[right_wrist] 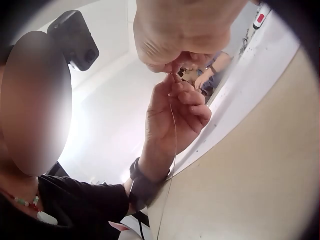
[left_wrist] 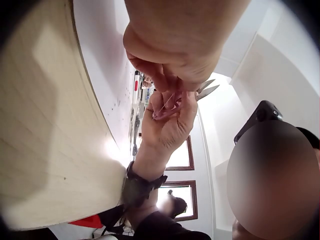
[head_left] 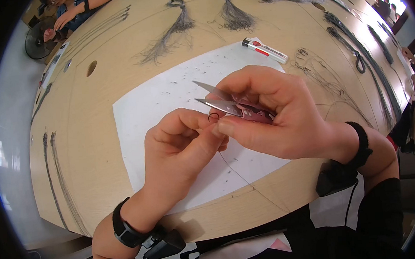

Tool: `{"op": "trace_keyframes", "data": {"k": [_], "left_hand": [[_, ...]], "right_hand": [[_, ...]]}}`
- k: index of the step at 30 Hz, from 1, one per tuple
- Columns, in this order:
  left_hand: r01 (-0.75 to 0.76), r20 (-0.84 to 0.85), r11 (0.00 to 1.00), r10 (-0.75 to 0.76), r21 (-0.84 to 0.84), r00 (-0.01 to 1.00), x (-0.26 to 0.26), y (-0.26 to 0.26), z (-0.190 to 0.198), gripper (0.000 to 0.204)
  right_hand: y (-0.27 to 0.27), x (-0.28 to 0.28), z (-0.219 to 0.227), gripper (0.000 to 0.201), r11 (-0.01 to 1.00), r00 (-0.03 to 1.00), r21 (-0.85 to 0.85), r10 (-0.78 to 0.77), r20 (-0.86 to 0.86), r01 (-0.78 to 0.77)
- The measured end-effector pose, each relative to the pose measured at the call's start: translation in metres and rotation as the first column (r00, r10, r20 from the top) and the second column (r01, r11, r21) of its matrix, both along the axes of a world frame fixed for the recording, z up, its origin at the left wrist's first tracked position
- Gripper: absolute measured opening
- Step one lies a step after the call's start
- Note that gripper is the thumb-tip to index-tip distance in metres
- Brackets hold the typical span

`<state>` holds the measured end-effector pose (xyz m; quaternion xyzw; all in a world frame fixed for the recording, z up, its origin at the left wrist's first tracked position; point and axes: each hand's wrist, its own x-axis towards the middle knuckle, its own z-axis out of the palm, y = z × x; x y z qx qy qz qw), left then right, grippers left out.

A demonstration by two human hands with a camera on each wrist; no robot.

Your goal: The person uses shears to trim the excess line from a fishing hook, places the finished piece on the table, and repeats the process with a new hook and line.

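My left hand pinches a small dark curved hook between thumb and forefinger. A thin line trails from under these fingers down to the right, across the paper and the table. The right hand holds pink-handled scissors in its palm and fingers, with both blades spread and pointing left. Its thumb tip meets the left fingertips right beside the hook. In the left wrist view the scissors' blades stick out past the fingers. The line hangs below the left fingers in the right wrist view.
A white paper sheet with dark specks lies under the hands. On its far edge rests a white tube with red and black marks. Bundles of thin line and loose strands lie around. Another person's hand shows far left.
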<state>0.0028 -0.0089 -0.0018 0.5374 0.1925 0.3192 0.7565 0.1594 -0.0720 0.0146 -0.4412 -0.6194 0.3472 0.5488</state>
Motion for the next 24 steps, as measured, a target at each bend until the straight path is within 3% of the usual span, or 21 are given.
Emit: {"op": "trace_keyframes", "data": {"k": [7, 11, 17, 19, 20, 22, 24], "left_hand": [[-0.008, -0.042, 1.000, 0.009, 0.024, 0.999, 0.0003, -0.0012, 0.0012, 0.004], [-0.024, -0.014, 0.999, 0.023, -0.022, 1.000, -0.0005, -0.0002, 0.0031, 0.005], [-0.031, -0.006, 0.999, 0.031, -0.039, 0.999, -0.0007, -0.0001, 0.0033, 0.005], [-0.024, -0.011, 0.999, 0.024, -0.023, 1.000, -0.0009, -0.0005, 0.0019, 0.005], [-0.017, -0.016, 1.000, 0.017, -0.006, 1.000, -0.0006, -0.0010, 0.0013, 0.004], [-0.007, -0.030, 1.000, 0.007, 0.012, 1.000, 0.0000, -0.0023, 0.0020, 0.004], [0.003, -0.045, 1.000, -0.002, 0.029, 0.999, 0.0003, -0.0031, 0.0015, 0.003]], "right_hand": [[0.0036, 0.0019, -0.0033, 0.019, 0.989, 0.988, 0.130, -0.089, 0.124, 0.073], [0.0021, 0.0060, -0.0004, 0.019, 0.992, 0.983, 0.101, -0.088, 0.161, 0.073], [0.0015, 0.0059, 0.0027, 0.021, 0.998, 0.993, 0.009, -0.058, 0.103, 0.057], [0.0024, 0.0024, -0.0008, 0.023, 1.000, 0.998, 0.001, -0.008, -0.065, 0.008], [0.0025, 0.0027, -0.0016, 0.023, 1.000, 0.998, 0.001, -0.009, -0.064, 0.010], [0.0027, 0.0030, -0.0023, 0.025, 0.997, 0.994, 0.068, -0.031, 0.109, 0.024], [0.0024, 0.0017, -0.0005, 0.025, 0.998, 0.993, 0.052, -0.030, 0.116, 0.025]]}}
